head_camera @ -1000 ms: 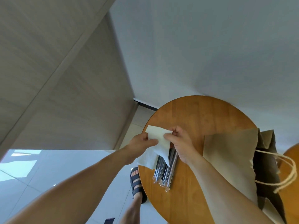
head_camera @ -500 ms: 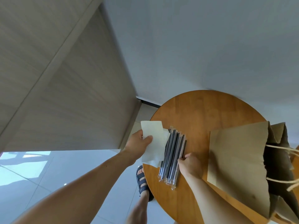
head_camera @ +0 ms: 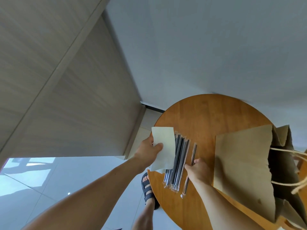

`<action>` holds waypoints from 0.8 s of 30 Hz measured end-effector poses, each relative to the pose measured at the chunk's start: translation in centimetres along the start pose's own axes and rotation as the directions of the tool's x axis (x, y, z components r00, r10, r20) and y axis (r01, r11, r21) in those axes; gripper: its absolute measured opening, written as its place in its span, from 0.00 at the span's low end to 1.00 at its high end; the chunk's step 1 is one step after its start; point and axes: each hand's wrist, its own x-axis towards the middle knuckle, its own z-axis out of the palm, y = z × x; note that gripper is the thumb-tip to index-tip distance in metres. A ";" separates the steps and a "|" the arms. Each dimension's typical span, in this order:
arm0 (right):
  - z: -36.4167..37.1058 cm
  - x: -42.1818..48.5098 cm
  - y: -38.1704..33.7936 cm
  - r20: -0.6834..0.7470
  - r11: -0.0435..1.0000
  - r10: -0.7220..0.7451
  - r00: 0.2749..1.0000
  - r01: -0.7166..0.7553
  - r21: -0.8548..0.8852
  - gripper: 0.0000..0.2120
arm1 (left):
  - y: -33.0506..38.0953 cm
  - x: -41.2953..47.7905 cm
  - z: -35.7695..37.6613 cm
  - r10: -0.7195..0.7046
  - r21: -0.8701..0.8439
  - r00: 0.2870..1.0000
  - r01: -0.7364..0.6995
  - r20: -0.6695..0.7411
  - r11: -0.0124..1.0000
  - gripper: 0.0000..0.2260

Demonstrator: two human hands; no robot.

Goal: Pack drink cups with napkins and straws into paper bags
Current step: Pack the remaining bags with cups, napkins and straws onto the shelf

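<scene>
Left hand (head_camera: 147, 151) grips a white napkin (head_camera: 164, 146), thumb on top and fingers under, and holds it at the left edge of the round wooden worktop (head_camera: 207, 117). The napkin's right edge overlaps the pile of wrapped straws (head_camera: 177, 156) lying flat on the worktop just beside it. Right hand (head_camera: 198, 170) is curled around a single wrapped straw (head_camera: 193, 152), set slightly apart to the right of the pile. That straw's upper end sticks out past the fingertips and its lower end runs out under the wrist; can't tell if it's lifted off the wood or still touching. The brown paper bag (head_camera: 242, 166) lies on its side on the right part of the worktop, close to the right hand, with its open mouth facing right and its twine handles (head_camera: 297, 183) hanging out of the opening. Inside of the bag is dark, contents not readable. A sandalled foot (head_camera: 147, 185) is on the floor below the worktop's left edge.
</scene>
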 end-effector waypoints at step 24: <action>-20.7 -11.5 -10.3 -0.285 0.620 -0.605 0.744 0.664 0.418 0.12 | 14.1 -12.0 -0.2 0.323 -0.422 0.946 -0.296 -0.008 0.857 0.08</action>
